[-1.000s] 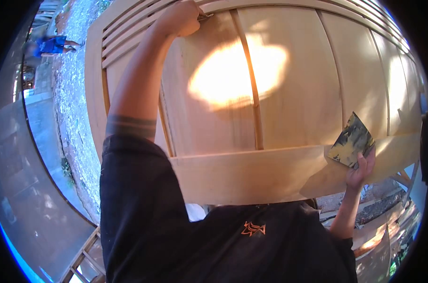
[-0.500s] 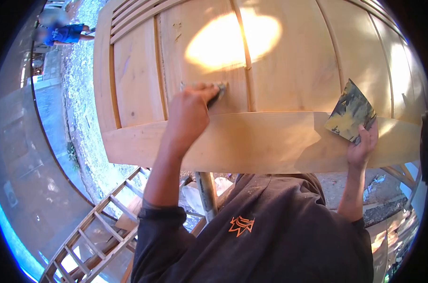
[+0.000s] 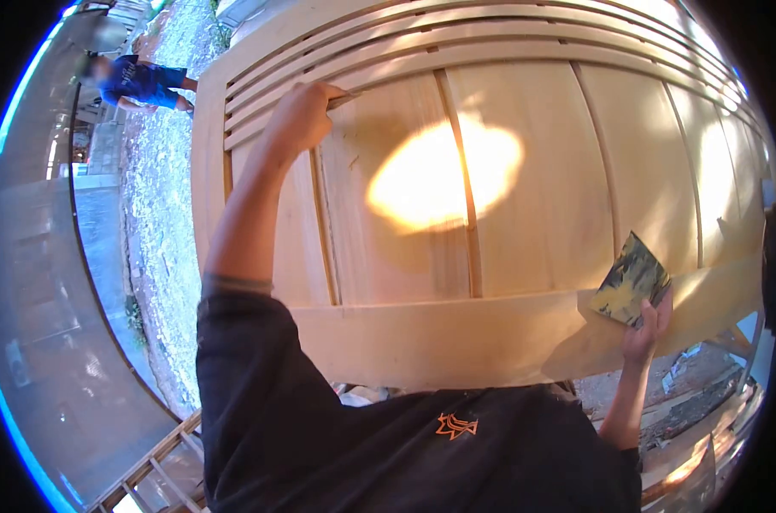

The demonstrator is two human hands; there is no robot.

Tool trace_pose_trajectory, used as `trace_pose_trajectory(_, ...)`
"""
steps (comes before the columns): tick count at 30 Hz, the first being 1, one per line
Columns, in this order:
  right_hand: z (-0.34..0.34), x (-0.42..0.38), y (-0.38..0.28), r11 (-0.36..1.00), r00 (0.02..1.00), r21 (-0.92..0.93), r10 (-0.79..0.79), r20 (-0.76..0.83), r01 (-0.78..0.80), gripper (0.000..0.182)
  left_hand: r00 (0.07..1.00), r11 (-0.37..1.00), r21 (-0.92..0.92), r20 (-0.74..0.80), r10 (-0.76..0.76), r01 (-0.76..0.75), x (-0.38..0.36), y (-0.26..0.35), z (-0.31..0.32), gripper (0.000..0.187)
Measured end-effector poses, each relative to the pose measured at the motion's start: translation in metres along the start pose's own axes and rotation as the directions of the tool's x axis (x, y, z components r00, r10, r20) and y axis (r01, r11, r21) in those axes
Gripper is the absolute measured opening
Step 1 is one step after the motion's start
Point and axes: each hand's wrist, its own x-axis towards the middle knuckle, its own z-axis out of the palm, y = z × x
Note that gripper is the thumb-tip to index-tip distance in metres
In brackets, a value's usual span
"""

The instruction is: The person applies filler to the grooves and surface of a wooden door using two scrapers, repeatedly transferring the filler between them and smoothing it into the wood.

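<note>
A wooden panelled door [image 3: 533, 197] lies across in front of me, with grooves between its panels and a row of slats at its far side. My left hand [image 3: 302, 115] is closed on a putty knife [image 3: 342, 99], mostly hidden by the fingers, at the upper end of a panel beside the slats. At the right, over the near rail, my right hand [image 3: 649, 329] grips a square putty board [image 3: 629, 284] smeared with yellowish and dark patches. The board is held tilted, casting a shadow on the door.
A bright patch of sunlight falls on the middle panels. Lower left stands a wooden ladder [image 3: 161, 474]. Beyond a gravel strip [image 3: 157, 231], a person in blue [image 3: 149, 83] is at the upper left. Planks [image 3: 679, 445] lie below right.
My left hand has moved with the putty knife from the panel's near end to its far end by the slats. The view has shifted; my right hand still holds the putty board.
</note>
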Motion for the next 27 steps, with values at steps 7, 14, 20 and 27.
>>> trace_pose_trajectory(7,-0.016,-0.005,0.019,0.938,0.985,-0.31,-0.172,-0.033,0.153,0.063,0.988,0.998,-0.018,0.137,0.064,-0.062,0.045,-0.002,0.003,0.049)
trace_pose_trajectory(14,-0.003,-0.005,0.006,0.998,0.995,-0.034,-0.059,-0.08,0.057,0.061,0.977,0.958,-0.22,0.067,0.204,-0.185,0.017,-0.026,0.016,0.054)
trace_pose_trajectory(20,-0.002,-0.001,0.0,0.995,0.999,-0.092,-0.027,-0.043,0.023,0.06,0.969,0.982,-0.158,0.209,0.134,-0.102,0.044,-0.033,0.011,0.047)
trace_pose_trajectory(27,-0.008,0.006,0.006,0.997,0.998,-0.064,-0.055,-0.039,0.053,0.062,0.93,0.959,-0.225,0.284,0.233,-0.172,-0.05,0.008,0.014,0.048)
